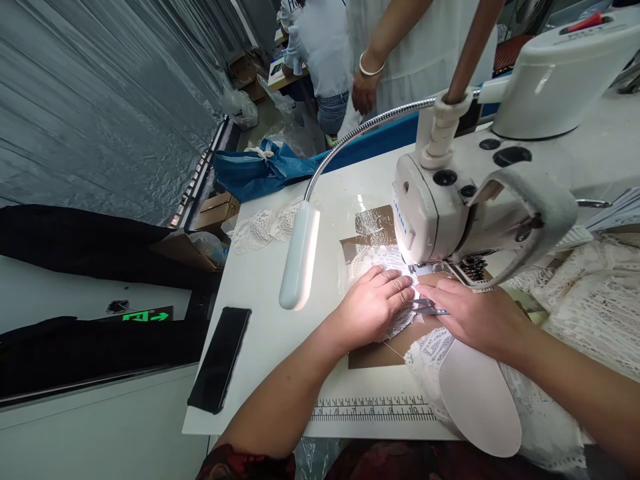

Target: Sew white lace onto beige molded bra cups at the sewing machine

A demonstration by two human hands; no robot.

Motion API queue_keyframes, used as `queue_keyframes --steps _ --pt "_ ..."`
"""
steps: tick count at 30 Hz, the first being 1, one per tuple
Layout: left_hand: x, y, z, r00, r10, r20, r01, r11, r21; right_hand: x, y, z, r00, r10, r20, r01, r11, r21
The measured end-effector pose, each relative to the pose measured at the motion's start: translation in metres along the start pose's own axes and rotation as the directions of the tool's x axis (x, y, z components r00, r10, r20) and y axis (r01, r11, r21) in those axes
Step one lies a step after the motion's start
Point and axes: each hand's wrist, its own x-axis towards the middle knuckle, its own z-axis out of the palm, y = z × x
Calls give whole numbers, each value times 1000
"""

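Scissors (425,307) of grey metal, handles hidden, are gripped in the right hand (473,317) right of centre, while the left hand (370,310) presses flat, fingers close together, on white openwork lace (373,256) mid-frame, which it partly covers beside one glossy sewing machine (423,207). One smooth oval pad (480,400) lies lower right and one black phone (220,360) lower left; a person (415,63) in white is cut off by the top edge.
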Motion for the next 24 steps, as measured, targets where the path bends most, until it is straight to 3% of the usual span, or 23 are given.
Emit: queue_keyframes --steps 7,17,19,24 --pt "3 -7 3 998 -66 16 66 997 -36 5 -3 0 999 2 -41 -6 995 -104" --pt "9 -10 6 983 -174 -53 171 983 -63 7 -2 2 1000 29 -8 -29 999 -30" --pt "8 -9 7 978 -201 -51 198 979 -58 6 1 -3 998 56 27 -57 997 43" --pt "4 -10 10 967 -251 -36 250 968 -37 -15 23 -23 956 152 251 -209 954 217"
